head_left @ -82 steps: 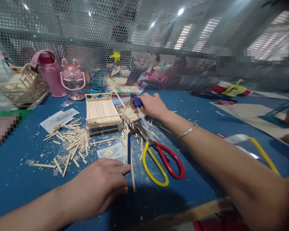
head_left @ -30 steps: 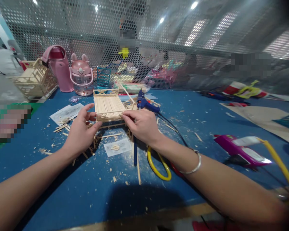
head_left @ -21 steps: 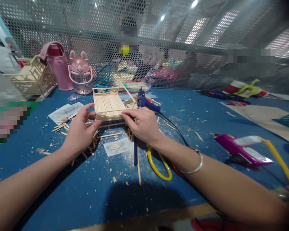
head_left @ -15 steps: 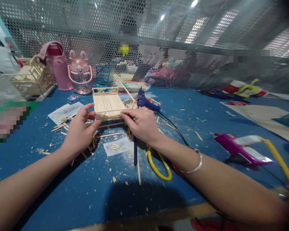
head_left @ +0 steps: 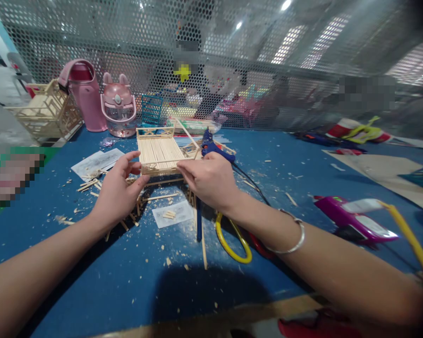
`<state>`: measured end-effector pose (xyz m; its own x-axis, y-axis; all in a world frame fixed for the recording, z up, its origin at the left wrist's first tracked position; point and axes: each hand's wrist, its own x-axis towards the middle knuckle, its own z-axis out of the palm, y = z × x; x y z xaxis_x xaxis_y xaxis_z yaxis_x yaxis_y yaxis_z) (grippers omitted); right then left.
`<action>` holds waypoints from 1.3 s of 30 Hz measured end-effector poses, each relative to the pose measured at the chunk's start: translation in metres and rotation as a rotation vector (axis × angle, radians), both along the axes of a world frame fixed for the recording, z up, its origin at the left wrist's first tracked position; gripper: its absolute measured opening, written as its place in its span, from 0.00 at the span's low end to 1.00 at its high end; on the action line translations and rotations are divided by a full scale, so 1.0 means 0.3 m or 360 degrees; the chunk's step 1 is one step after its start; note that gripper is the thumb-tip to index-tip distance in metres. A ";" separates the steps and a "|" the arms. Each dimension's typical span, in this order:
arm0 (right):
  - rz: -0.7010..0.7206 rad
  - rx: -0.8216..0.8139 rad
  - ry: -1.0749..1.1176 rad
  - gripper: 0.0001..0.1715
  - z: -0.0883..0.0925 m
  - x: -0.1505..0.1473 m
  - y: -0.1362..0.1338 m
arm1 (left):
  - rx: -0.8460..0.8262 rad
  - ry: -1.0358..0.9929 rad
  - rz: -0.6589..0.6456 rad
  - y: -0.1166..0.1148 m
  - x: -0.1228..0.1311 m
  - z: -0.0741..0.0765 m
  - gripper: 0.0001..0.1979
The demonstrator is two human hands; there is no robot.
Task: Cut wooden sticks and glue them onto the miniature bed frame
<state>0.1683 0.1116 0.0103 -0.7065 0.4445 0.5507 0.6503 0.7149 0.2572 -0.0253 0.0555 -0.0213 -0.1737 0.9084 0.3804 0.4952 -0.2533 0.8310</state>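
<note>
A small model built of thin wooden sticks [head_left: 161, 149], with a slatted flat deck and a low cross-braced railing at its far edge, sits in front of me. My left hand [head_left: 121, 188] grips its near left corner, thumb in front and fingers bent along the side. At the near right corner, my right hand [head_left: 211, 180] pinches the model's front edge between thumb and forefinger; what lies under those fingertips is hidden. Just beyond my right hand is a blue glue gun [head_left: 213, 146], its cord trailing to the right.
Loose sticks [head_left: 88, 184] and chips litter the blue table [head_left: 127, 286]. Paper with short stick pieces [head_left: 172, 214] lies nearby. Yellow-handled pliers [head_left: 232, 244] are under my right forearm, a purple tool [head_left: 352, 218] farther right. Two pink bottles [head_left: 88, 101] and another stick model [head_left: 47, 112] stand back left.
My right hand has turned slightly, its knuckles rising and its wrist shifting a little right. The left hand and the model stay nearly in place.
</note>
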 end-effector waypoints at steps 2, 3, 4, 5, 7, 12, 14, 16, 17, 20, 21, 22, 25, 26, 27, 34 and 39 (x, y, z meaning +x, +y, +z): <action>0.0001 -0.0019 0.0018 0.18 0.001 -0.003 -0.002 | 0.0010 0.0005 -0.0004 -0.001 0.000 0.000 0.24; 0.0009 -0.0033 0.0029 0.18 0.001 -0.004 -0.002 | 0.0013 0.0006 -0.0004 -0.002 0.000 0.000 0.24; 0.0016 -0.0046 0.0042 0.18 0.001 -0.004 -0.002 | 0.0017 0.0007 0.0000 -0.002 0.000 0.000 0.24; 0.0021 -0.0056 0.0049 0.18 0.002 -0.004 -0.001 | 0.0016 0.0008 0.0003 -0.002 0.001 0.000 0.24; 0.0024 -0.0056 0.0034 0.17 0.004 -0.003 0.001 | 0.0013 0.0008 0.0008 -0.003 0.001 0.000 0.24; 0.0020 0.0039 -0.0174 0.13 0.018 0.002 0.002 | 0.0007 0.0024 0.0018 -0.001 0.000 -0.001 0.24; 0.0000 0.0076 -0.0243 0.13 0.025 0.003 0.001 | 0.0001 0.0023 0.0014 -0.001 0.000 -0.001 0.24; -0.0018 0.0112 -0.0285 0.14 0.031 0.002 0.000 | 0.0004 0.0017 0.0013 -0.001 0.000 -0.001 0.24; -0.0024 0.0127 -0.0299 0.14 0.033 0.001 0.000 | 0.0008 0.0015 0.0016 -0.001 0.001 -0.001 0.24; -0.0047 0.0138 -0.0321 0.14 0.040 -0.002 -0.001 | 0.0014 0.0014 0.0021 -0.002 0.002 0.000 0.24; -0.0055 0.0124 -0.0316 0.14 0.042 -0.003 -0.001 | 0.0012 0.0017 0.0020 -0.002 0.002 0.000 0.24; -0.0060 0.0104 -0.0306 0.14 0.044 -0.004 0.000 | 0.0011 0.0022 0.0017 -0.002 0.001 0.001 0.24; -0.0049 0.0071 -0.0249 0.13 0.047 -0.006 0.002 | 0.0009 0.0030 0.0003 -0.002 0.000 0.002 0.24; -0.0037 0.0073 -0.0230 0.14 0.047 -0.006 0.003 | 0.0009 0.0030 0.0001 -0.001 -0.001 0.002 0.24; -0.0022 0.0078 -0.0210 0.14 0.047 -0.005 0.004 | 0.0010 0.0030 0.0001 -0.001 -0.001 0.002 0.24; 0.0092 0.0065 -0.0055 0.16 0.036 0.011 0.013 | 0.0020 0.0087 0.0023 -0.005 0.005 -0.004 0.25; 0.0161 -0.0003 0.0053 0.15 0.015 0.016 0.022 | 0.0251 0.0350 0.0189 -0.022 0.019 0.023 0.29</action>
<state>0.1730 0.1182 0.0148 -0.7293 0.3729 0.5737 0.5827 0.7780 0.2350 -0.0195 0.0489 -0.0145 -0.1733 0.8134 0.5554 0.6928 -0.3001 0.6557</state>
